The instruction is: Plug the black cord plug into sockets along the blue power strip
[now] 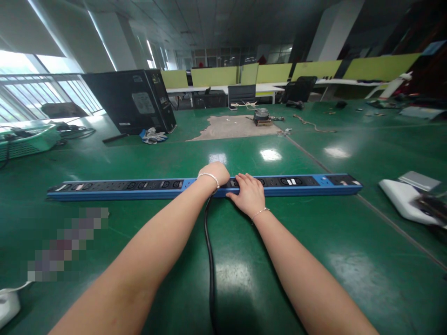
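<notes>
A long blue power strip [157, 190] with rows of black sockets lies crosswise on the green table. My left hand [217, 173] is closed in a fist over its middle, with the fingers turned out of sight. A black power cable [209, 251] runs up from the near edge to this hand; its plug end is hidden there. Just to the right, my right hand [249, 193] rests on the strip with the fingers stretched across the top and the thumb apart on the front side. Both wrists wear thin bracelets.
A black computer case [132, 100] stands at the back left, with gloves [153, 136] beside it. A green basket [33, 142] sits far left. A metal part [261, 116] lies on brown board [226, 128]. A white device [405, 200] is at right; a pixelated item [68, 244] lies front left.
</notes>
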`<state>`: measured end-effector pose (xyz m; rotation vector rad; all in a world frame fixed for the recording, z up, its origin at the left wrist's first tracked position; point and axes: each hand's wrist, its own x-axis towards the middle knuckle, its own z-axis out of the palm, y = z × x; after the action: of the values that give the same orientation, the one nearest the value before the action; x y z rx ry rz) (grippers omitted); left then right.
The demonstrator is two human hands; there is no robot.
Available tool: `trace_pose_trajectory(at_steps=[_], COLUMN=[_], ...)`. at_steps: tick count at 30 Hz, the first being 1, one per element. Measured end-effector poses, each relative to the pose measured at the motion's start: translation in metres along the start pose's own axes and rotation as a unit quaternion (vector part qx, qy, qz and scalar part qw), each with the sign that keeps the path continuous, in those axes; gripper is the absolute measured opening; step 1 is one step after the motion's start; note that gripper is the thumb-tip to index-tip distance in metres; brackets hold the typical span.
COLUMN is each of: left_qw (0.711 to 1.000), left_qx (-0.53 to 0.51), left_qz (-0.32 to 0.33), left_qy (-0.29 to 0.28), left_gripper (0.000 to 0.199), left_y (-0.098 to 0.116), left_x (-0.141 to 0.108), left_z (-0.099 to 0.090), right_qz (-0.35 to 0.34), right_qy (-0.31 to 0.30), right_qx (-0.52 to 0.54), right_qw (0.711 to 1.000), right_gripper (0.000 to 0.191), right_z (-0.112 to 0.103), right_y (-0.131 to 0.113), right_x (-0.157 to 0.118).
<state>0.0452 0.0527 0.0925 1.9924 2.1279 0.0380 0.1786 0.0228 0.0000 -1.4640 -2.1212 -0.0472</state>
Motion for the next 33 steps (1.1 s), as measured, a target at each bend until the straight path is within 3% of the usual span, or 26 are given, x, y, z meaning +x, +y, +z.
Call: trace_pose_trajectory(at_steps=[8,16,23,27,30,32,33], left_qw=[1.000,0.999,0.998,0.999,0.999,0.998,0.994], left_qx=[0.012,0.000,-0.015,-0.017,-0.024,-0.027,-0.025], left_qz=[-0.007,-0.019,-0.022,-0.005,0.024,0.034,0.032], left_qy=[0.006,0.047,0.052,0.043,0.028,0.054,0.097], left_gripper=[0.035,0.033,0.034,0.040,0.047,0.051,0.048], left_y=[0.014,0.030,0.018,0.012,-0.005,-0.024,-0.034], left_x=[-0.006,-0.020,-0.022,-0.018,-0.016,-0.018,-0.020], left_z=[0.000,0.011,0.021,0.016,0.010,0.010,0.012], right_qz=[0.006,-0.006,-0.009,-0.015,-0.010,0.013,0.028], right_qy=[0.001,0.007,0.010,-0.001,-0.010,-0.002,0.004], right_qx=[-0.001,0.007,0.018,0.033,0.067,0.093,0.104], right_qw=[1.000,1.000,1.000,0.999,0.998,0.996,0.994], right_gripper=[0.061,0.051,0.054,0.052,0.046,0.039,0.036], right_z=[0.001,0.000,0.001,-0.004,-0.010,-0.015,-0.017], right_y=[0.000,0.000,0.000,0.001,0.003,0.001,-0.002], right_x=[0.000,0.000,0.000,0.001,0.003,0.005,0.006])
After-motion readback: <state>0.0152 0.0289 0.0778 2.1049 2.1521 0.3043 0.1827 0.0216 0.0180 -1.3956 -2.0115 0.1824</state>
